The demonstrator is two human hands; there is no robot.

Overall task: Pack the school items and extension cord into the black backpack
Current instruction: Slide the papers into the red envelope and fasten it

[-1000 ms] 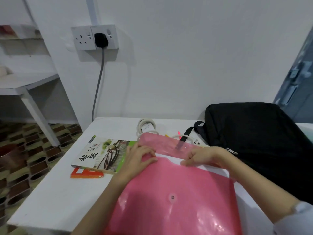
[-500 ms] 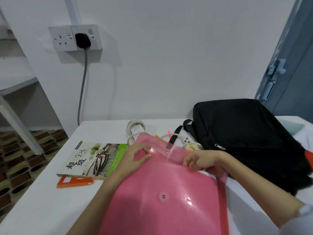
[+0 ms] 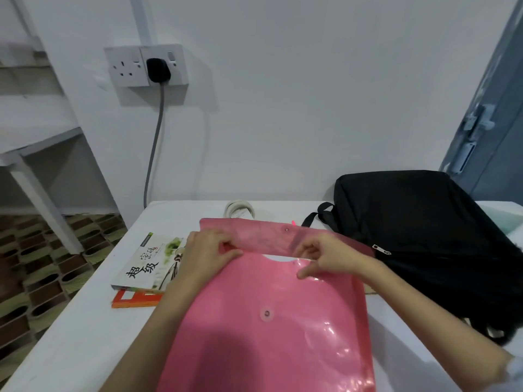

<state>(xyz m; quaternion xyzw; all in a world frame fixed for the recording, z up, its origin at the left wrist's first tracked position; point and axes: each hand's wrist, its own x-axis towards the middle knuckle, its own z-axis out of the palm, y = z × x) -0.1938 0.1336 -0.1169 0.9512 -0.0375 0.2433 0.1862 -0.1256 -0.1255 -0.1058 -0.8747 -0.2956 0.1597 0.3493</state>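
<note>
A pink plastic snap folder lies on the white table in front of me, its flap lifted away from the body. My left hand pinches the flap's near edge at the left. My right hand pinches the flap at the right, fingers touching the folder's mouth. The black backpack lies flat at the right, zipped as far as I can see. A green-covered book rests on an orange book at the left. The coiled white extension cord sits behind the folder.
A wall socket holds a black plug with a grey cable running down behind the table. A white shelf stands at the left over patterned floor. A grey door is at the right edge.
The flap has swung up and back, so its snap now faces me. Both hands stayed on its edge. The camera view has shifted back to the left.
</note>
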